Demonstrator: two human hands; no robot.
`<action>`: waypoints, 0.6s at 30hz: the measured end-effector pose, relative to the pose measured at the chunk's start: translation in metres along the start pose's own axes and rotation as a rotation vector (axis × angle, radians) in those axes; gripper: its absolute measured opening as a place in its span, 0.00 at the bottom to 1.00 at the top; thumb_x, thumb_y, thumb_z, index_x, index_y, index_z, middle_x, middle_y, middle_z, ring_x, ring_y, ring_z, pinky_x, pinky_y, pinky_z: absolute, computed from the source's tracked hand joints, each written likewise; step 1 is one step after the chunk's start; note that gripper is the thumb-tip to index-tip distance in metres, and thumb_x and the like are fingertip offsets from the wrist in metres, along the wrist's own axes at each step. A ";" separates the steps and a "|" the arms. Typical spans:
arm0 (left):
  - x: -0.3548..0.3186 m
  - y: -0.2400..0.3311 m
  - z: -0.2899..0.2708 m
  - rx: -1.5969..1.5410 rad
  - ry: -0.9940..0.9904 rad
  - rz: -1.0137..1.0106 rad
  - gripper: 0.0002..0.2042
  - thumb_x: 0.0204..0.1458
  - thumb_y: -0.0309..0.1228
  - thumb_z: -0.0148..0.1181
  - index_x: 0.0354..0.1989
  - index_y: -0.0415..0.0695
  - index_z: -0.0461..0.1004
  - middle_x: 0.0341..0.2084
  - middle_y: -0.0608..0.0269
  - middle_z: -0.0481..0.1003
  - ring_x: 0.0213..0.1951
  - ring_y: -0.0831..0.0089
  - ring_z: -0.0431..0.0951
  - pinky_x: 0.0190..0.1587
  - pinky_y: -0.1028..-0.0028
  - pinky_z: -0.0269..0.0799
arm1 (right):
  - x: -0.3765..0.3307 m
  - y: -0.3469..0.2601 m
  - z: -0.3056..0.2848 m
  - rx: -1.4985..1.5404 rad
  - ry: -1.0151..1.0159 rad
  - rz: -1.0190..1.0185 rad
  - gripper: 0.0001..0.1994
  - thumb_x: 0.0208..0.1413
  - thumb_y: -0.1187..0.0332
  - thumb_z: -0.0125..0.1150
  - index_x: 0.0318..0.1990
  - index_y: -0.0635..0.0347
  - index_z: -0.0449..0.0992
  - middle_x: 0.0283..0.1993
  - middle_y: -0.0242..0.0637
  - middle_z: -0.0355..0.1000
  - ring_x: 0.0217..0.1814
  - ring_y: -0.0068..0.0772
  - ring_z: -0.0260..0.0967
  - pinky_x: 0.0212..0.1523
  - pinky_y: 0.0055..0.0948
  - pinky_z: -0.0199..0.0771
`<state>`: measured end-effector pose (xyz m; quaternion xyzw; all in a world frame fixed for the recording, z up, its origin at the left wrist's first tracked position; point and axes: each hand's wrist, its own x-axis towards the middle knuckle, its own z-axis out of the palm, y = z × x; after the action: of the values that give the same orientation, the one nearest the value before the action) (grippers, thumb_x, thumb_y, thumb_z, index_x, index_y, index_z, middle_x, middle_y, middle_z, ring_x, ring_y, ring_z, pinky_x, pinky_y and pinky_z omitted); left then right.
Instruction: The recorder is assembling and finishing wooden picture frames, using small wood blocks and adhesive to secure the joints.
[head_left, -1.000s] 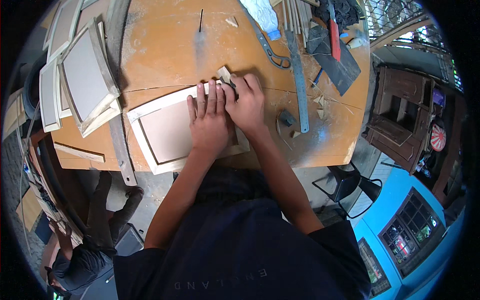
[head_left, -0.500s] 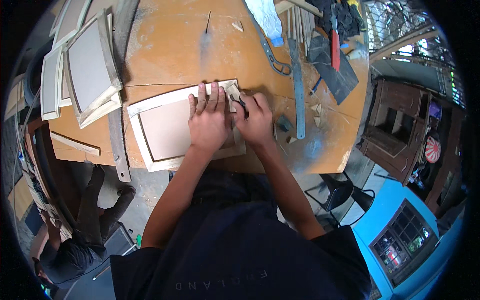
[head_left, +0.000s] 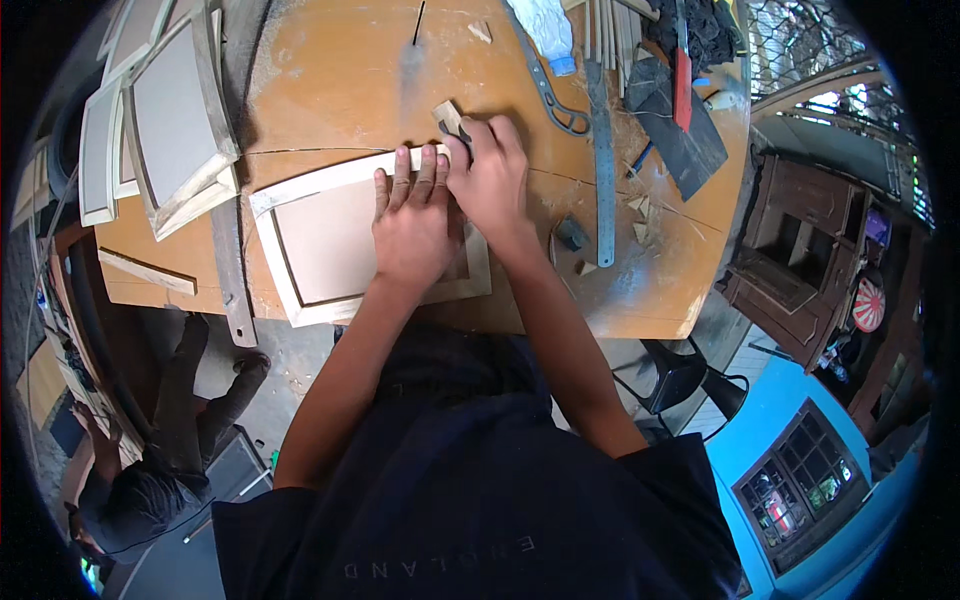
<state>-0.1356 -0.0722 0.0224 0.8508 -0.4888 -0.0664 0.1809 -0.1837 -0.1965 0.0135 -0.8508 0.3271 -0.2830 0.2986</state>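
Currently left hand [head_left: 415,225] pressed flat, fingers released, on framed panel [head_left: 330,240]; right hand [head_left: 492,175] fingers grasping small wood block [head_left: 450,120] at frame's top edge.

Dusty orange workbench [head_left: 330,70] — framed wooden panel [head_left: 320,240], metal ruler [head_left: 603,150], offcuts [head_left: 640,205].

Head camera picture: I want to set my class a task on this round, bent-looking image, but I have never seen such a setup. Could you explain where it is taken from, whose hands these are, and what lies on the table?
The camera sits on a person's head and looks down, so the wide lens bends straight edges. The forearms coming from below are the wearer's own. The left hand presses flat on a pale wooden framed panel. The right hand grips a small sanding block at the panel's top edge. On the orange worktable also lie a long metal ruler and stacked similar panels. Another person sits at the lower left.
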 end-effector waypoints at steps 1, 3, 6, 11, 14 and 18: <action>-0.002 -0.005 -0.001 0.040 -0.022 -0.005 0.33 0.46 0.36 0.67 0.64 0.42 0.71 0.67 0.54 0.66 0.71 0.47 0.59 0.69 0.41 0.56 | -0.011 -0.004 -0.002 0.010 -0.002 -0.001 0.11 0.53 0.70 0.65 0.43 0.62 0.78 0.37 0.49 0.66 0.41 0.56 0.69 0.42 0.49 0.73; -0.003 -0.010 -0.003 0.084 -0.036 -0.013 0.35 0.45 0.36 0.68 0.66 0.42 0.68 0.69 0.54 0.64 0.71 0.48 0.59 0.69 0.42 0.56 | -0.042 -0.008 -0.017 0.016 -0.065 0.027 0.10 0.52 0.71 0.65 0.42 0.63 0.77 0.38 0.50 0.67 0.42 0.57 0.69 0.42 0.49 0.73; -0.003 -0.009 -0.006 0.067 -0.087 -0.028 0.35 0.45 0.35 0.67 0.66 0.43 0.69 0.69 0.55 0.64 0.72 0.48 0.59 0.70 0.43 0.55 | -0.043 -0.001 -0.009 0.024 -0.003 -0.020 0.10 0.51 0.71 0.66 0.41 0.64 0.77 0.38 0.50 0.66 0.42 0.57 0.69 0.43 0.49 0.73; -0.003 -0.004 0.000 0.059 -0.039 0.011 0.34 0.45 0.35 0.67 0.65 0.42 0.70 0.69 0.55 0.64 0.72 0.48 0.59 0.70 0.44 0.55 | -0.018 -0.002 -0.007 -0.034 0.046 -0.045 0.09 0.53 0.71 0.65 0.42 0.62 0.78 0.37 0.49 0.71 0.37 0.55 0.72 0.39 0.46 0.75; -0.007 -0.010 -0.004 0.079 -0.053 -0.005 0.34 0.45 0.36 0.67 0.65 0.42 0.70 0.69 0.55 0.64 0.72 0.48 0.59 0.70 0.44 0.54 | -0.041 -0.006 -0.012 -0.004 -0.037 0.014 0.09 0.54 0.69 0.65 0.41 0.62 0.76 0.37 0.50 0.66 0.40 0.57 0.69 0.40 0.49 0.72; -0.001 -0.005 -0.002 0.059 -0.038 0.023 0.33 0.47 0.35 0.66 0.65 0.42 0.70 0.69 0.55 0.64 0.72 0.48 0.58 0.70 0.43 0.53 | -0.011 -0.007 -0.004 -0.071 -0.009 0.026 0.08 0.54 0.70 0.66 0.40 0.62 0.78 0.37 0.50 0.70 0.37 0.57 0.71 0.39 0.46 0.74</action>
<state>-0.1315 -0.0686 0.0220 0.8487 -0.5035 -0.0659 0.1475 -0.1907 -0.1856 0.0182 -0.8578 0.3466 -0.2635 0.2733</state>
